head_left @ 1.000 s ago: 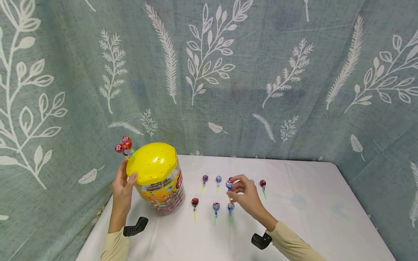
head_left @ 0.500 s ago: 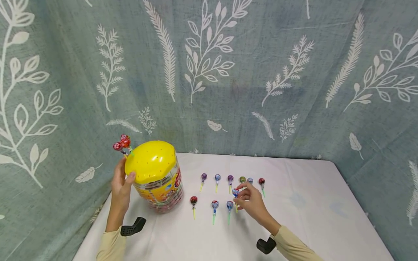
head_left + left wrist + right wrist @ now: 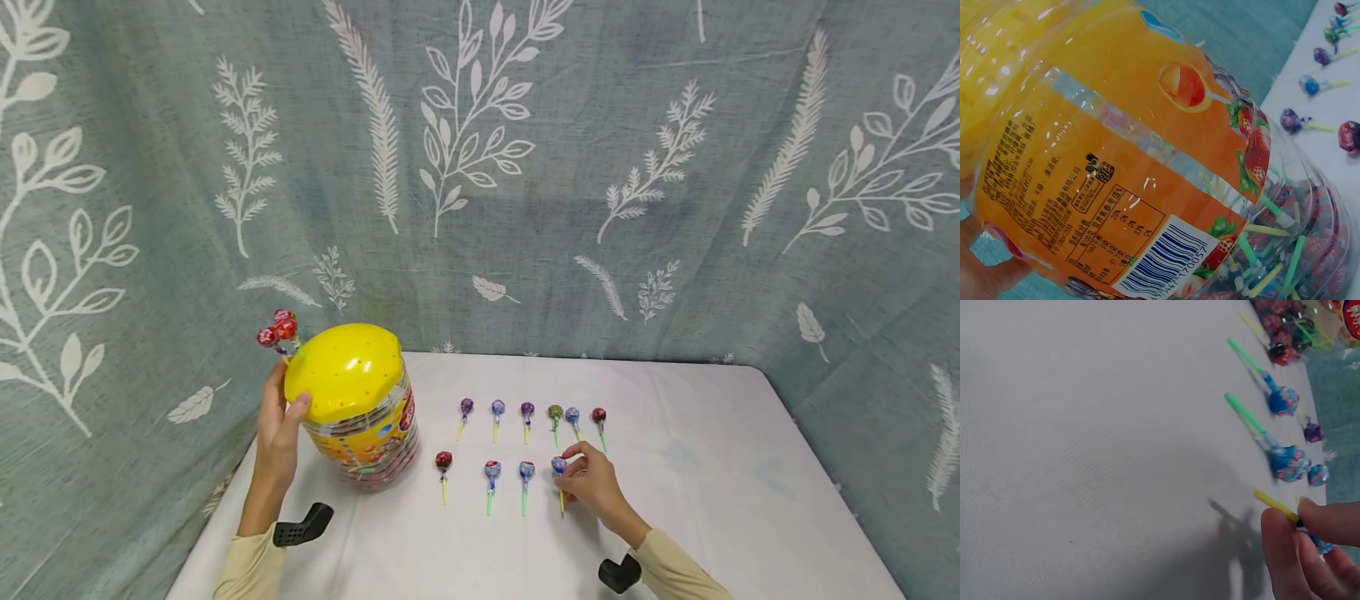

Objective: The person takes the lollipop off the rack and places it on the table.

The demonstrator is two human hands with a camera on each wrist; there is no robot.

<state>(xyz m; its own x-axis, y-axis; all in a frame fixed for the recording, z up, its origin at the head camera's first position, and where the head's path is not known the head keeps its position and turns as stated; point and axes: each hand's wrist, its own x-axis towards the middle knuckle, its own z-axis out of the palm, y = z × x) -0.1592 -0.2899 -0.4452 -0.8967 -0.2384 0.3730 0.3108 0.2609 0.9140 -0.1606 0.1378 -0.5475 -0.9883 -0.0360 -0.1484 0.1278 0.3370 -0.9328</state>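
White table [image 3: 750, 467], bare right half

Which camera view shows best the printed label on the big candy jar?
The left wrist view: the jar fills the picture, so the label's barcode and small print show. The head view shows the whole jar, its label tiny. The right wrist view catches only one corner.
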